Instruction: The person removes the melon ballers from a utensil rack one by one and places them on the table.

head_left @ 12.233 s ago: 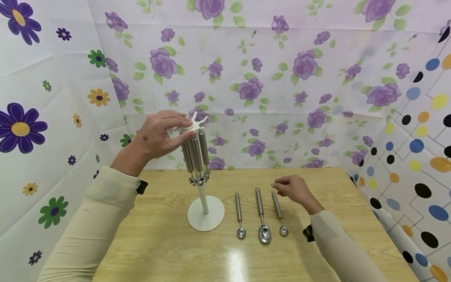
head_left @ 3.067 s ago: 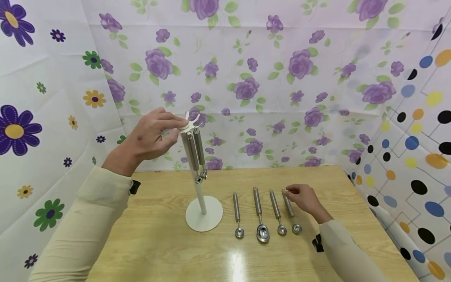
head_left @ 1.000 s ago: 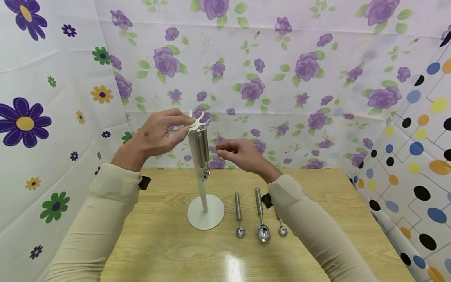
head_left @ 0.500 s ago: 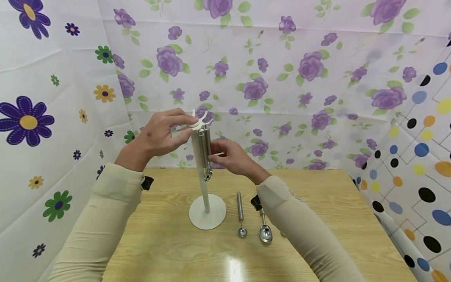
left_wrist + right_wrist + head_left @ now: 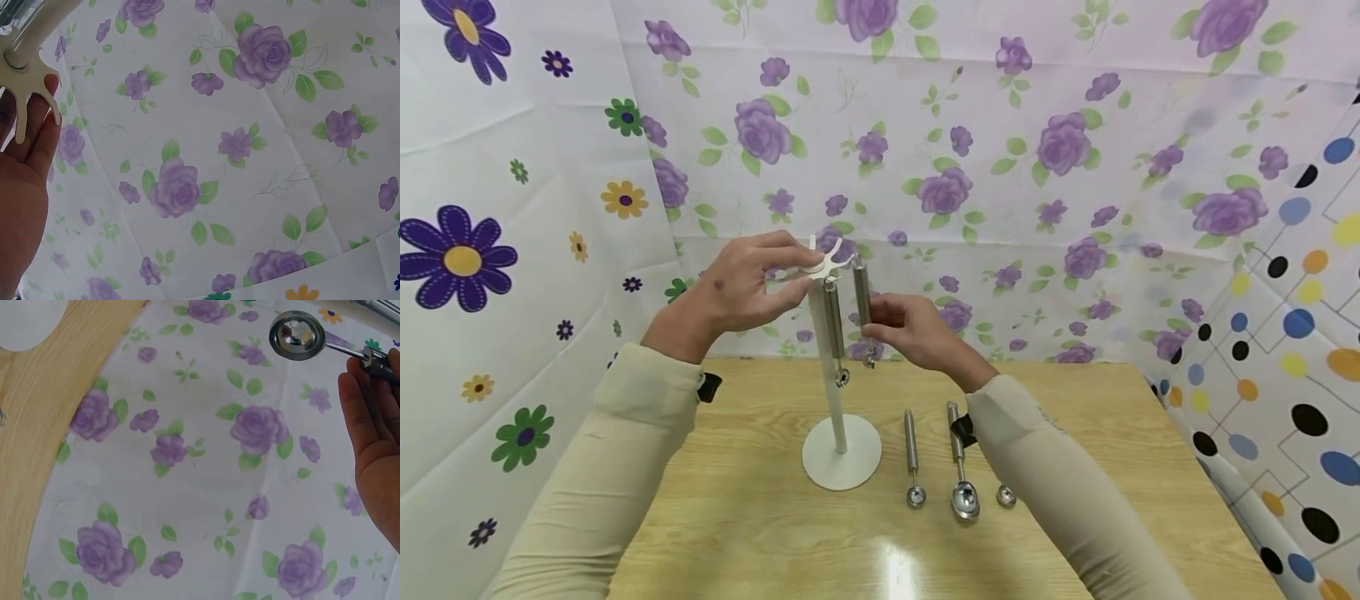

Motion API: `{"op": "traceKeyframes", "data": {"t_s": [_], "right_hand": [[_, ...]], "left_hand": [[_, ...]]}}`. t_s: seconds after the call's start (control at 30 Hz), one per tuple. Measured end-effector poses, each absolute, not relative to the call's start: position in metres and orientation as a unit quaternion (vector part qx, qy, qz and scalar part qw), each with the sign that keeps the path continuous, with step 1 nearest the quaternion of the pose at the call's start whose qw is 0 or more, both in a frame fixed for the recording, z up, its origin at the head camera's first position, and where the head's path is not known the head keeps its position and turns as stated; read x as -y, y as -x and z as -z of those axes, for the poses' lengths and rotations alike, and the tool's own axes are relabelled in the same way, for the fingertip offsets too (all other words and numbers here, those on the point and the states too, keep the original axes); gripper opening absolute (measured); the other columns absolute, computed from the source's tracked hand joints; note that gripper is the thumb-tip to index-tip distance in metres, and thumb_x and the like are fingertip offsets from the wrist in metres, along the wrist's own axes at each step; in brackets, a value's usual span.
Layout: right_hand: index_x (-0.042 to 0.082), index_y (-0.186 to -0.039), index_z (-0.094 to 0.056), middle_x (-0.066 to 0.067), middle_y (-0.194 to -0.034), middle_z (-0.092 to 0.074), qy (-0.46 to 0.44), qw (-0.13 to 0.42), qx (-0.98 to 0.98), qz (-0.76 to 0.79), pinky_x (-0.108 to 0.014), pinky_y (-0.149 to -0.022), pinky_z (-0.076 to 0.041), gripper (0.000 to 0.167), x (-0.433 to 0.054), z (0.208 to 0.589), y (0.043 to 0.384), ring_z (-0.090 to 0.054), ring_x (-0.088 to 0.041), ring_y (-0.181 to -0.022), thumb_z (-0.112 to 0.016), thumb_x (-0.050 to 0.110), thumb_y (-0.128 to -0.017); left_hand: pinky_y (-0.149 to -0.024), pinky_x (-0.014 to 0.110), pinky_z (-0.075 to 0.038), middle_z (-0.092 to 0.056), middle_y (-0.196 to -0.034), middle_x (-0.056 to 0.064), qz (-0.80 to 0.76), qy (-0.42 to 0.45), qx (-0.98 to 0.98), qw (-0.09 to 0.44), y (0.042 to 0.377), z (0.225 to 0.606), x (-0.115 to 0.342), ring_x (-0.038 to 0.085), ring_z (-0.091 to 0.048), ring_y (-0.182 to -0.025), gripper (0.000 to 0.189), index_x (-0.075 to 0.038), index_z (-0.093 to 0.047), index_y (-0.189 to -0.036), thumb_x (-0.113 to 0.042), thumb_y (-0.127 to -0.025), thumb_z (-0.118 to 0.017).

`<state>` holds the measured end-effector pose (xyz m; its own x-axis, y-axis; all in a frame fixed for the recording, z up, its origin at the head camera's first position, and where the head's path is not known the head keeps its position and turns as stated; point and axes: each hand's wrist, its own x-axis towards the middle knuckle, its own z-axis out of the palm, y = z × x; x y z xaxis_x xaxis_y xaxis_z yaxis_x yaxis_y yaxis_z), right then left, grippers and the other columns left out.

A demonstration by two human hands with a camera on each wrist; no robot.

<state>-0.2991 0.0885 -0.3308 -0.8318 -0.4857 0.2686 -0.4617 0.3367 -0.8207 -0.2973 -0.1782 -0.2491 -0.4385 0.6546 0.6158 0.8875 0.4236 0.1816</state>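
Note:
A white utensil stand (image 5: pixel 840 392) with a hooked top stands on the table. My left hand (image 5: pixel 741 283) holds the stand's top disc between fingers and thumb; the left wrist view shows the fingers against its white prongs (image 5: pixel 22 119). My right hand (image 5: pixel 913 331) pinches the steel handle of a melon baller (image 5: pixel 862 293), whose upper end is right by a hook tip; whether it is still hooked I cannot tell. Its round bowl (image 5: pixel 297 336) shows in the right wrist view. Another melon baller (image 5: pixel 835 325) hangs from the stand.
On the table, right of the stand, lie a small melon baller (image 5: pixel 912 458), a larger oval-bowled scoop (image 5: pixel 965 500) and another small baller (image 5: pixel 1006 497), partly hidden by my right sleeve (image 5: pixel 1052 467). Flowered cloth (image 5: pixel 940 192) hangs behind the table.
Earlier, the right hand set down a melon baller at the table's right, then went to the stand. Now it has drawn another hanging baller outward to the right. The left hand keeps its hold.

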Motion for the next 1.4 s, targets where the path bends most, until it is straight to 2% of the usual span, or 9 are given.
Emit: {"op": "traceKeyframes", "data": {"t_s": [0.27,0.5,0.77,1.0,1.17,1.4], "right_hand": [[0.006,-0.12,-0.068,-0.006,-0.11,-0.07,0.275,0.005,-0.838,0.471,-0.04,-0.09,-0.054,0.025,-0.126,0.337,0.289,-0.068,-0.022,-0.102,-0.066,0.016,-0.098],[0.008,-0.12,-0.069,-0.006,-0.11,-0.07,0.248,-0.003,-0.851,0.463,-0.04,-0.086,-0.055,0.027,-0.177,0.354,0.276,-0.068,-0.02,-0.101,-0.069,0.02,-0.096],[0.006,-0.121,-0.068,-0.008,-0.111,-0.07,0.198,-0.001,-0.875,0.441,-0.041,-0.085,-0.056,0.029,-0.232,0.376,0.264,-0.068,-0.022,-0.1,-0.068,0.023,-0.097],[0.007,-0.12,-0.068,-0.008,-0.11,-0.07,0.172,-0.002,-0.891,0.42,-0.042,-0.084,-0.055,0.031,-0.272,0.4,0.258,-0.068,-0.021,-0.099,-0.067,0.027,-0.098],[0.006,-0.118,-0.069,-0.007,-0.108,-0.07,0.148,-0.01,-0.904,0.402,-0.039,-0.082,-0.056,0.031,-0.299,0.417,0.252,-0.068,-0.02,-0.096,-0.067,0.029,-0.097],[0.001,-0.119,-0.068,-0.008,-0.104,-0.07,0.119,0.011,-0.909,0.399,-0.043,-0.082,-0.055,0.035,-0.328,0.438,0.245,-0.068,-0.022,-0.094,-0.068,0.028,-0.097]], "left_hand": [[-0.09,0.052,-0.05,-0.069,-0.119,0.009,0.196,0.457,0.844,0.203,0.293,0.243,0.176,0.031,-0.063,-0.108,0.041,-0.006,-0.07,-0.127,-0.03,-0.095,-0.069],[-0.1,0.055,-0.046,-0.062,-0.133,0.017,0.179,0.465,0.852,0.162,0.289,0.233,0.176,0.037,-0.056,-0.125,0.043,-0.003,-0.064,-0.133,-0.019,-0.094,-0.07],[-0.093,0.053,-0.048,-0.065,-0.131,0.015,0.156,0.442,0.871,0.146,0.284,0.225,0.177,0.035,-0.059,-0.118,0.039,-0.005,-0.067,-0.132,-0.021,-0.095,-0.07],[-0.099,0.057,-0.044,-0.064,-0.131,0.014,0.165,0.439,0.873,0.135,0.28,0.224,0.18,0.036,-0.058,-0.121,0.039,-0.005,-0.066,-0.133,-0.02,-0.097,-0.067],[-0.095,0.057,-0.045,-0.063,-0.133,0.015,0.163,0.44,0.874,0.129,0.277,0.225,0.181,0.035,-0.057,-0.119,0.039,-0.005,-0.064,-0.135,-0.019,-0.098,-0.063],[-0.095,0.057,-0.044,-0.061,-0.136,0.015,0.153,0.439,0.875,0.136,0.275,0.225,0.182,0.037,-0.056,-0.118,0.041,-0.003,-0.062,-0.136,-0.019,-0.099,-0.062]]}}
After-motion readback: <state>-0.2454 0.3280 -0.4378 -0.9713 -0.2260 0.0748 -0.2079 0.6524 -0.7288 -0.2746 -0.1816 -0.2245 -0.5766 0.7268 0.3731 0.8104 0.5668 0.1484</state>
